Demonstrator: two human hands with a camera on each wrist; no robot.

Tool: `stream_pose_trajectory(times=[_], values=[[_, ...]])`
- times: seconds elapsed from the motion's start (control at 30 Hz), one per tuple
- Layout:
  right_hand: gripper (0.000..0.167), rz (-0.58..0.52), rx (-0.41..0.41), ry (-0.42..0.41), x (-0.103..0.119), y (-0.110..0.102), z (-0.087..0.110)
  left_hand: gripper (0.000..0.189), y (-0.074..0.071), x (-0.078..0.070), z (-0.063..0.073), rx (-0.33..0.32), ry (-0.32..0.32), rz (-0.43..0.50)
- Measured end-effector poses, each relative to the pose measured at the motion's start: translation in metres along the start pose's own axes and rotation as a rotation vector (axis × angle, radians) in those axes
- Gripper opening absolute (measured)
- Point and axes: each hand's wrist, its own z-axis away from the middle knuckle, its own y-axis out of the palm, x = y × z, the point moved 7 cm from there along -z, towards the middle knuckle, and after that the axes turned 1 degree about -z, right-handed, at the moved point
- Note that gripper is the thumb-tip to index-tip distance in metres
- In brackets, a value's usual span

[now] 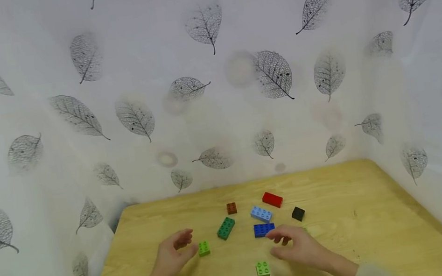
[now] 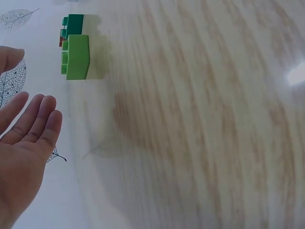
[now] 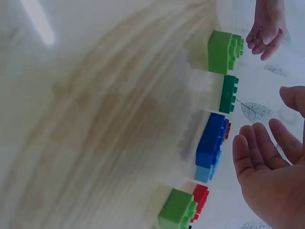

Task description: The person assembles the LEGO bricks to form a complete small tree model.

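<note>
My left hand [image 1: 171, 255] hovers above the table with relaxed fingers, just left of a light green toy building brick [image 1: 204, 249]. Nothing is in its grasp; the left wrist view shows the bare palm and fingers [image 2: 44, 114]. My right hand [image 1: 300, 245] is held over the table with loosely bent fingers, its tips near a dark blue brick [image 1: 264, 230]. In the right wrist view its palm [image 3: 274, 186] holds nothing. A second light green brick [image 1: 262, 270] lies between the hands, closer to me. Another light green brick [image 1: 305, 229] is mostly hidden behind the right hand.
Farther back on the wooden table [image 1: 386, 228] lie a dark green brick [image 1: 226, 228], a brown brick [image 1: 231, 208], a light blue brick [image 1: 261, 214], a red brick [image 1: 272, 199] and a black brick [image 1: 298, 213]. Leaf-patterned white curtains [image 1: 217, 110] surround the table's back and sides.
</note>
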Motion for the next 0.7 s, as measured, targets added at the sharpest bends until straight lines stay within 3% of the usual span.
stream_pose_trajectory(times=[0.33,0.53,0.7], values=[[0.042,0.04,0.101,0.024,-0.004,0.024,0.01,0.053,0.007,0.007,0.003,0.009,-0.024,-0.009],[0.045,0.113,0.133,0.084,-0.01,0.03,0.012,0.057,0.012,0.011,0.002,0.064,-0.027,-0.035],[0.046,0.114,0.144,0.087,-0.015,0.036,0.013,0.057,0.015,0.014,0.003,0.085,-0.049,-0.05]])
